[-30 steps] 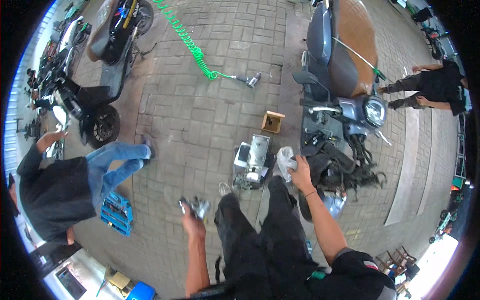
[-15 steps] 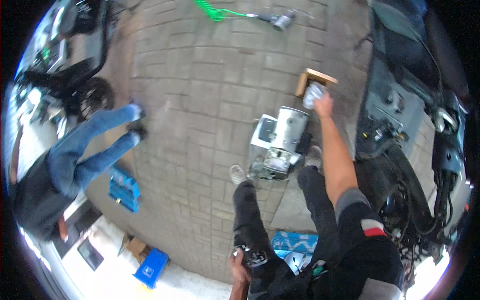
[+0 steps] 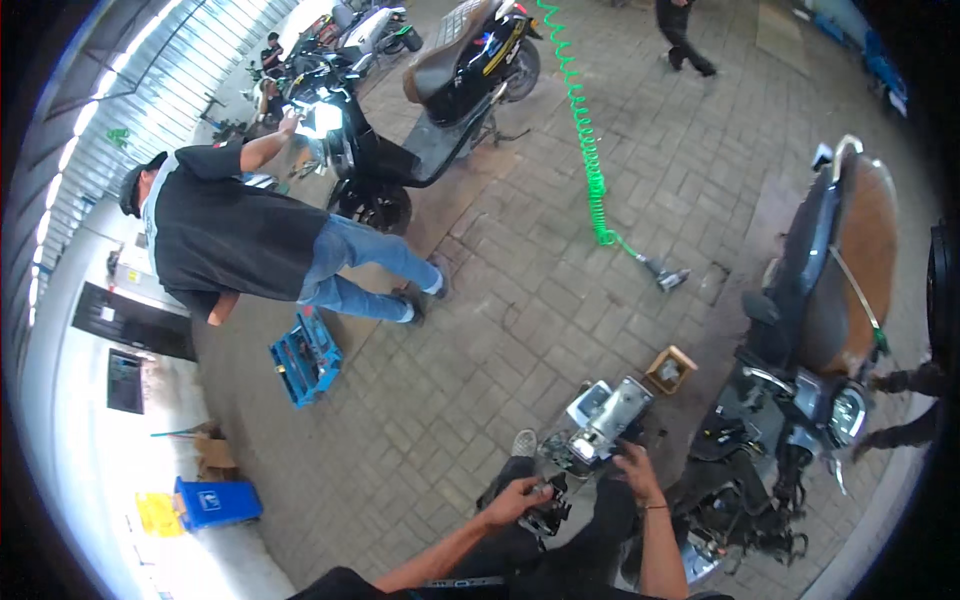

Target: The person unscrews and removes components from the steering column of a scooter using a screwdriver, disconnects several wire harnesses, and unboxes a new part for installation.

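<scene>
My left hand [image 3: 516, 503] is closed on a small dark metal-and-black mechanical part [image 3: 549, 510], held above my lap. Its exact kind is too small to tell. My right hand [image 3: 637, 474] is empty, its fingers apart, just beside a silver metal cylinder-shaped unit [image 3: 617, 408] on the paving. A flat white-edged item with a dark face [image 3: 592, 397] lies against that unit's left side. Beyond them stands an open cardboard box [image 3: 686, 359] with a clear plastic bag [image 3: 667, 371] inside.
A partly dismantled scooter [image 3: 765, 430] stands close on my right. An air tool [image 3: 665, 275] on a coiled green hose [image 3: 594, 180] lies ahead. At left, a person [image 3: 250, 235] stands by another scooter [image 3: 440, 140], near a blue toolbox [image 3: 308, 360]. A blue bin [image 3: 222, 503] sits by the wall.
My right hand has let go of the plastic bag in the box and come back toward my lap. The left hand, still holding the part, has moved forward. My view has tilted up and left.
</scene>
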{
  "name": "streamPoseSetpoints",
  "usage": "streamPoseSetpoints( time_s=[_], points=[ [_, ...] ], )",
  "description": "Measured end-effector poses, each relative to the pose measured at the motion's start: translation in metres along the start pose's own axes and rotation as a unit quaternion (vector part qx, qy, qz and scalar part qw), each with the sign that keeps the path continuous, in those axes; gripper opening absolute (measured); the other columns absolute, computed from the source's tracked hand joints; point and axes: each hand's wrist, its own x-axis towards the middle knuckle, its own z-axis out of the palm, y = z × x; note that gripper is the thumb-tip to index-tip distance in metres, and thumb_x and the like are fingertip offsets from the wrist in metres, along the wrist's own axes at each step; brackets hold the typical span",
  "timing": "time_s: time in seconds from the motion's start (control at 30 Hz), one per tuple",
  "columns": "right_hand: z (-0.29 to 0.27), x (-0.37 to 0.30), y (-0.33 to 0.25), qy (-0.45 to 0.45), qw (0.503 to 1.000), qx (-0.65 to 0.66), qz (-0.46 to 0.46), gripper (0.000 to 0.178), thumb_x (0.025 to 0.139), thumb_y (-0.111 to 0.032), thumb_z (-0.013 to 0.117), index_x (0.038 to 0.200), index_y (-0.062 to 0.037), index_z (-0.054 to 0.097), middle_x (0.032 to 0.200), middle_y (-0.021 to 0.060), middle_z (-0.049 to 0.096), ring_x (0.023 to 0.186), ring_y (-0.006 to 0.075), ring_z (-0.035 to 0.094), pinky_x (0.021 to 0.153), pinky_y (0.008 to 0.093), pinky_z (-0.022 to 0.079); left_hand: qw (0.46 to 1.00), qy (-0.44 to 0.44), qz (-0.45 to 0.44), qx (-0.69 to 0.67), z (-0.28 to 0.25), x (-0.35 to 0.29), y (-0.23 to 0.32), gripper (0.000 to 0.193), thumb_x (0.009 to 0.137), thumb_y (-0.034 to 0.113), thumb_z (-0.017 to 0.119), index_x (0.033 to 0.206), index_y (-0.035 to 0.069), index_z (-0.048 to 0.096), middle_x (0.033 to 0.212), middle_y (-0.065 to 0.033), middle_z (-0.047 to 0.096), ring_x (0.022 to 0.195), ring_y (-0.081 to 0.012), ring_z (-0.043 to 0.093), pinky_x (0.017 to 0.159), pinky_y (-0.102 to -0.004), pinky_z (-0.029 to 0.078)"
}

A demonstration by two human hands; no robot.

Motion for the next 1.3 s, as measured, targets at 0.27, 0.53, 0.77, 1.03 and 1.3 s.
streamPoseSetpoints(
  time_s=[0.27, 0.53, 0.77, 1.03, 1.3],
  points=[
    [0.149, -0.158, -0.158, 0.037, 0.97, -0.133, -0.202, 0.041, 0.097, -0.022, 0.072, 0.13, -0.0013, 0.062, 0.11, 0.0162, 0.072, 0.1, 0.0249, 0.068, 0.089, 0.0364, 0.053, 0.98, -0.164, -0.035, -0.109, -0.004, -0.034, 0.099, 0.053, 0.107, 0.047, 0.044, 0.126, 0.002, 0.064, 0.113, -0.0094, 0.071, 0.102, -0.022, 0.068, 0.091, -0.0356, 0.054],
    [0.153, -0.248, -0.115, 0.333, 0.872, -0.174, -0.314, 0.024, 0.086, -0.013, 0.079, 0.105, 0.0, 0.073, 0.097, 0.0184, 0.073, 0.089, 0.0344, 0.071, 0.077, 0.0396, 0.055, 0.947, -0.313, -0.06, 0.037, 0.012, -0.044, 0.117, 0.068, 0.092, 0.048, 0.06, 0.129, -0.01, 0.061, 0.1, -0.0122, 0.07, 0.095, -0.0232, 0.067, 0.09, -0.0379, 0.052],
    [0.109, -0.282, -0.137, 0.29, 0.873, -0.312, -0.237, 0.026, 0.083, -0.025, 0.078, 0.101, -0.0059, 0.075, 0.097, 0.0168, 0.074, 0.096, 0.0389, 0.069, 0.082, 0.048, 0.053, 0.874, -0.456, -0.071, 0.153, 0.062, -0.028, 0.144, 0.069, 0.09, 0.042, 0.066, 0.134, -0.009, 0.051, 0.106, -0.0215, 0.071, 0.098, -0.0327, 0.071, 0.092, -0.0481, 0.055],
    [0.013, -0.256, -0.12, 0.23, 0.925, -0.169, -0.25, 0.037, 0.076, -0.023, 0.087, 0.104, -0.0019, 0.073, 0.092, 0.0172, 0.073, 0.087, 0.0315, 0.071, 0.08, 0.0408, 0.055, 0.895, -0.368, -0.118, 0.221, 0.139, -0.006, 0.134, 0.033, 0.105, 0.027, 0.059, 0.097, -0.005, 0.065, 0.077, -0.0118, 0.07, 0.064, -0.0176, 0.068, 0.061, -0.0306, 0.056],
    [-0.099, -0.215, 0.003, 0.319, 0.853, -0.411, -0.049, 0.034, 0.081, -0.019, 0.077, 0.111, -0.0046, 0.07, 0.109, 0.0103, 0.066, 0.111, 0.0303, 0.064, 0.093, 0.0419, 0.053, 0.934, -0.259, -0.196, 0.152, 0.176, -0.004, 0.09, 0.038, 0.101, 0.026, 0.065, 0.119, -0.007, 0.059, 0.082, -0.0153, 0.071, 0.065, -0.0218, 0.069, 0.061, -0.0343, 0.057]
  ],
)
